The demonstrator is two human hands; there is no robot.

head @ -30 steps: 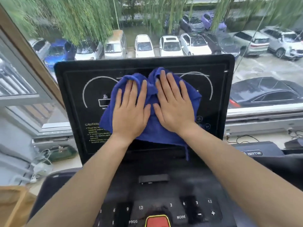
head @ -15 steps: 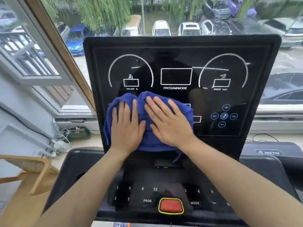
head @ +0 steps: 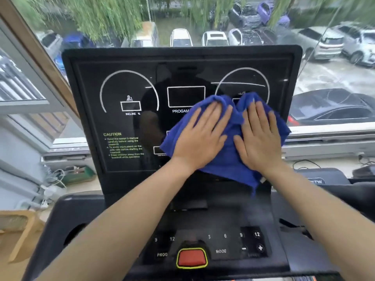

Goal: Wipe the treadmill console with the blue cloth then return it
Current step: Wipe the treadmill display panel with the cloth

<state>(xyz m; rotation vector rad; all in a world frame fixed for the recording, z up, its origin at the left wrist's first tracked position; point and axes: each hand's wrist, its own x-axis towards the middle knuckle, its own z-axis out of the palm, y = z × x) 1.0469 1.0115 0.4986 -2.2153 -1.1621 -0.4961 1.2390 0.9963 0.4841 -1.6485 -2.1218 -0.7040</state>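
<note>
The black treadmill console (head: pixel 129 126) stands upright in front of me, with white dial outlines and yellow caution text on its glossy screen. A bunched blue cloth (head: pixel 227 165) lies against the screen's lower right part. My left hand (head: pixel 200 136) presses flat on the cloth's left half, fingers spread. My right hand (head: pixel 259 138) presses flat on its right half, beside the left hand. The cloth covers the right dial's lower part and the round buttons. One corner of the cloth hangs below the screen.
Below the screen is the sloped button panel (head: pixel 223 220) with a red stop button (head: pixel 191 257). A window (head: pixel 334 78) behind looks onto parked cars. A sill with cables (head: pixel 56 179) lies at left, and a wooden chair (head: pixel 18 232) stands at lower left.
Both hands slid the cloth from the screen's upper middle down to its lower left, then across to the lower right. The caution text is uncovered again.
</note>
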